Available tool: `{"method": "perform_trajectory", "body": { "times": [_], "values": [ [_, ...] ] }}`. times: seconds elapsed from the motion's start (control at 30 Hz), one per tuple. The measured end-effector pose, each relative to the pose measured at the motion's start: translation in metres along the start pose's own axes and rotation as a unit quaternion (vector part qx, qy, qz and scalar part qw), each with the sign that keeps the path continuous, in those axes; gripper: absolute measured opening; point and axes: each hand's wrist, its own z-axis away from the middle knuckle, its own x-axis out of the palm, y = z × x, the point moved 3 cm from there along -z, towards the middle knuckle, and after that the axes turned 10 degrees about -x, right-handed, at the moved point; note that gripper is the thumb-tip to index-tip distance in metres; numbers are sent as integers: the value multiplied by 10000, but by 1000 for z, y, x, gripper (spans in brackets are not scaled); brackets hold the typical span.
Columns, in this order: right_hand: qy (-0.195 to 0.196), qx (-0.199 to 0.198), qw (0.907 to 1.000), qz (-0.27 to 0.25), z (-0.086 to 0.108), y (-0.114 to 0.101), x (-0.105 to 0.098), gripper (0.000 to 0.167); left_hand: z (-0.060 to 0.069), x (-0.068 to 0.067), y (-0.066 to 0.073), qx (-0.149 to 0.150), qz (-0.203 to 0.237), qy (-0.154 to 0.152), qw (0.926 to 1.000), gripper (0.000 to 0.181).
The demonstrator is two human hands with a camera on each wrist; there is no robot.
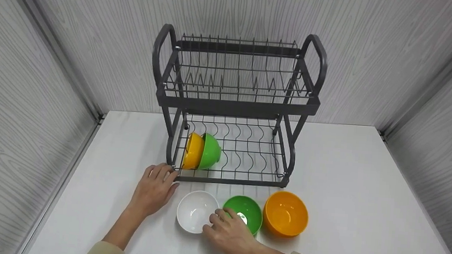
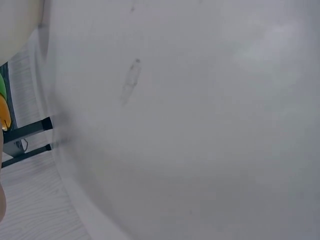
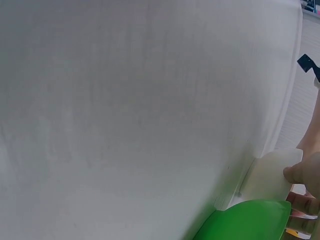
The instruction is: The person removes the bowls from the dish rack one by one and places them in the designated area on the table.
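Observation:
A white bowl (image 1: 193, 210) stands on the table below the front of a black two-tier dish rack (image 1: 235, 105). My right hand (image 1: 231, 236) is at its right rim, thumb and fingers curled about the edge; the right wrist view shows the thumb against the white bowl (image 3: 267, 175). Beside it stands a green bowl (image 1: 252, 210), partly covered by that hand. Farther right is an orange bowl (image 1: 287, 212), with a second rim edge showing at its left. My left hand (image 1: 152, 192) rests by the rack's front left corner, its fingers touching the frame.
On the rack's lower tier, an orange bowl (image 1: 193, 152) and a green bowl (image 1: 210, 153) stand on edge at the left. The upper tier (image 1: 238, 69) holds wire dividers. Pale wood-grain walls (image 1: 30, 99) enclose the white table (image 1: 350, 185).

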Motion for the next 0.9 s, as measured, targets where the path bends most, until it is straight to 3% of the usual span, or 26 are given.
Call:
{"method": "perform_trajectory", "body": {
  "times": [0.3, 0.5, 0.7, 0.9],
  "values": [
    [-53, 10, 9999, -96, 0, 1, -1, 30, -2, 6, 2, -69, 36, 48, 10000, 32],
    [82, 261, 9986, -448, 0, 6, -5, 13, -1, 6, 4, -175, 74, 29, 9998, 31],
    [53, 382, 9982, -465, 1, 13, -12, 31, -2, 5, 6, -195, 79, 44, 9998, 25],
    [-287, 372, 9971, -596, 2, 27, -23, 46, -3, 5, 6, -169, -8, 57, 9998, 23]
  ]
}}
